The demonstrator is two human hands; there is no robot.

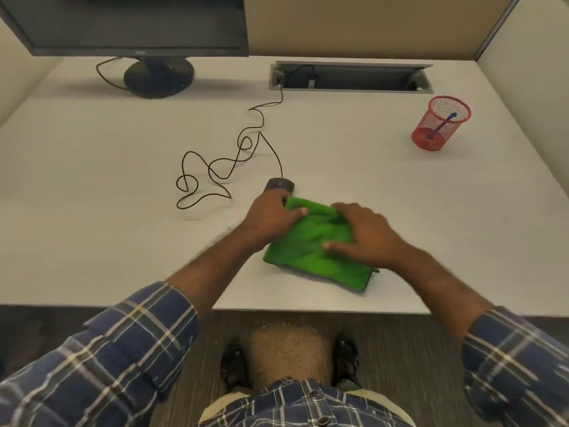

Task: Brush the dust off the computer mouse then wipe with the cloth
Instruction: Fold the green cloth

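A dark wired computer mouse (280, 184) lies on the white desk (92, 211), just beyond my left hand (271, 215). My left hand covers the mouse's near end, its thumb pressing on the far left corner of a folded green cloth (311, 245). The cloth lies flat near the desk's front edge. My right hand (366, 235) rests on top of the cloth, fingers spread and curled into its fabric. A blue brush (443, 124) stands in a red mesh pen cup (438, 123) at the far right.
The mouse cable (215, 167) loops across the desk to a cable slot (351, 78) at the back. A black monitor (129, 23) on a round stand (158, 76) occupies the back left. Beige partition walls enclose the desk.
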